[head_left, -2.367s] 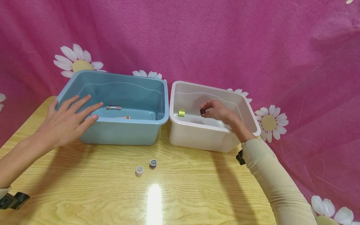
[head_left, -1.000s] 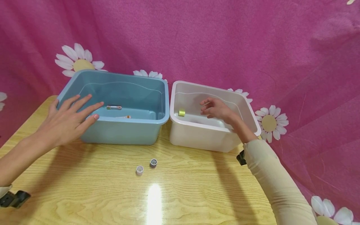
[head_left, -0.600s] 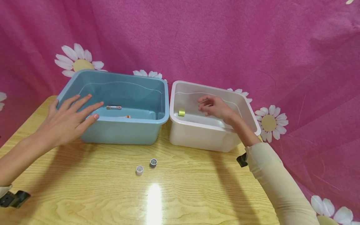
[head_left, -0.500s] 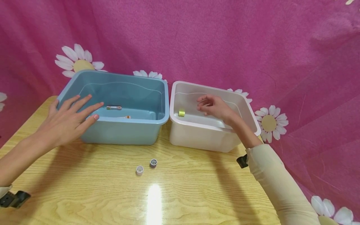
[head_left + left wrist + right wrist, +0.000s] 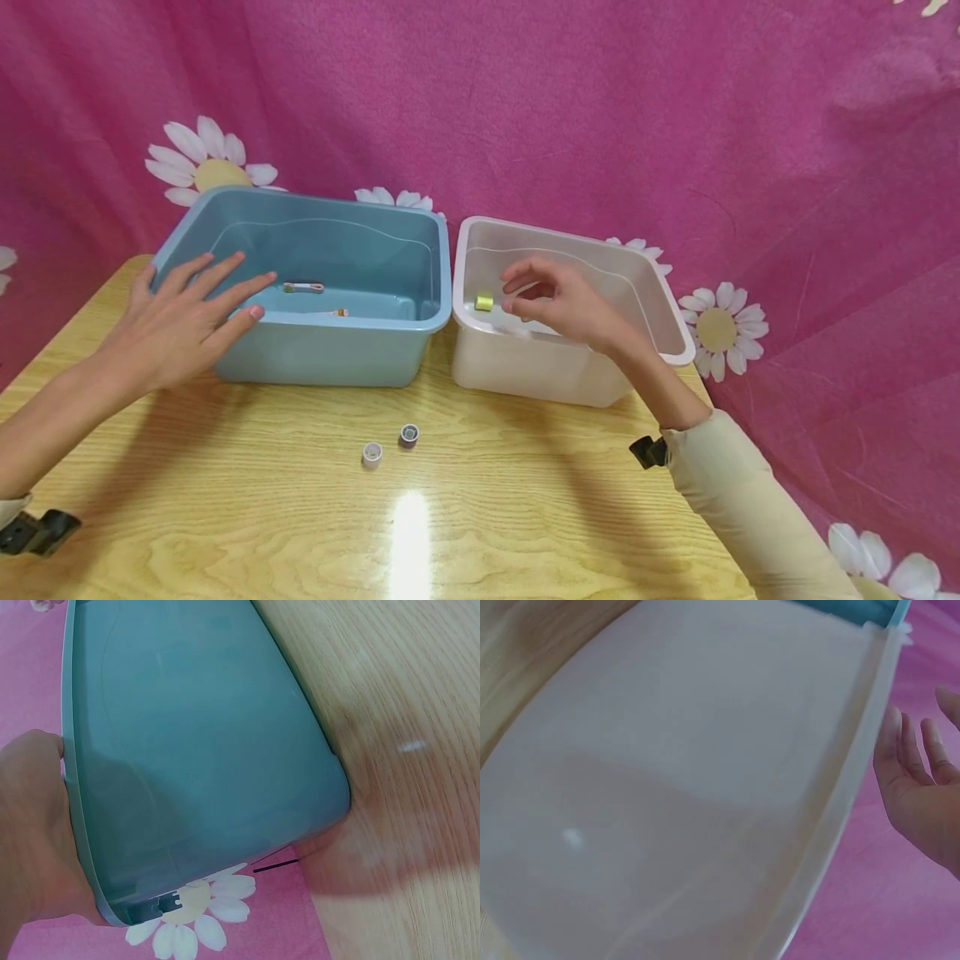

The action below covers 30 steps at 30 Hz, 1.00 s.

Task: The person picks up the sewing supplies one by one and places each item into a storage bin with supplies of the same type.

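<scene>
while the right hand [image 5: 558, 302] hangs over the white bin [image 5: 543, 367], fingers curved, thumb apart, nothing held, one yellow spool [image 5: 483, 302] lies on that bin's floor, near its left end. spool: likely light, stiff, smooth enough to slip; best pinched across its two ends, sparing the thread. left hand [image 5: 171, 325]: fingers spread wide at the near rim of the blue bin [image 5: 322, 354]; contact cannot be told. within: one pink bundle [image 5: 303, 287], probably soft and limp, best taken at mid-length; one orange-tipped piece [image 5: 342, 312], too small to tell. on the table [image 5: 495, 517]: a pale spool [image 5: 372, 454] and a dark spool [image 5: 408, 436], upright, near but apart; likely hard, apt to roll if tipped, best gripped round the side.
</scene>
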{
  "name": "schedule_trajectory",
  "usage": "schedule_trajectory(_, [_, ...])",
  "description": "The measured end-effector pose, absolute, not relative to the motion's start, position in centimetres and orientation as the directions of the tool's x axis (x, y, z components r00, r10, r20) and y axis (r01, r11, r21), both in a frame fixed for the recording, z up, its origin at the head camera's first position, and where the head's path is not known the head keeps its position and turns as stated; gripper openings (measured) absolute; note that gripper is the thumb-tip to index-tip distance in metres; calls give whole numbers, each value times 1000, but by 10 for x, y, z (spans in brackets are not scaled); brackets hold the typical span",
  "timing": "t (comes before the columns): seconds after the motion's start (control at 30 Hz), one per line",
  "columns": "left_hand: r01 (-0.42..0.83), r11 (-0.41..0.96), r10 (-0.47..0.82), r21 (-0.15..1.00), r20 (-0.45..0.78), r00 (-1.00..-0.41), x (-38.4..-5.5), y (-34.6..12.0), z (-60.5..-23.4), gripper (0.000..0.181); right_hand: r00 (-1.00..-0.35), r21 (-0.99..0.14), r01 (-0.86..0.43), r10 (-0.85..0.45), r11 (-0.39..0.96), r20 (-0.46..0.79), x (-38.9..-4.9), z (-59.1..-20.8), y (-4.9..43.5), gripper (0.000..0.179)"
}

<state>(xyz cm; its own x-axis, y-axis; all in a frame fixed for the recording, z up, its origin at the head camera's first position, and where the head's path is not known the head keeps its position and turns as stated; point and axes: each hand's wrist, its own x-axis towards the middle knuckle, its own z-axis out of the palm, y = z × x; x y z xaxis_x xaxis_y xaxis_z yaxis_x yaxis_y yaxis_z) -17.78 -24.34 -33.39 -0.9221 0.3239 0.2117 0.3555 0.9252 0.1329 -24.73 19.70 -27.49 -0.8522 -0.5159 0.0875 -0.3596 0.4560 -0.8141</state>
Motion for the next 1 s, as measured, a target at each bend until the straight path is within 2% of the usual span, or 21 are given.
schedule_trajectory(0.33, [351,927,320,129,210,-924,-178,-243,-333,56,-774,-887,-343,-628,308,81,-213,-278,173,33])
schedule_trajectory(0.63, [365,922,328,129,243,-913,-176,-243,-335,54,-758,-857,-361,-652,368,39,-192,-298,157,28])
schedule_trajectory(1.0, [363,923,322,131,257,-911,-177,-243,-336,54,-731,-842,-368,-683,395,-1,-187,-338,146,28])
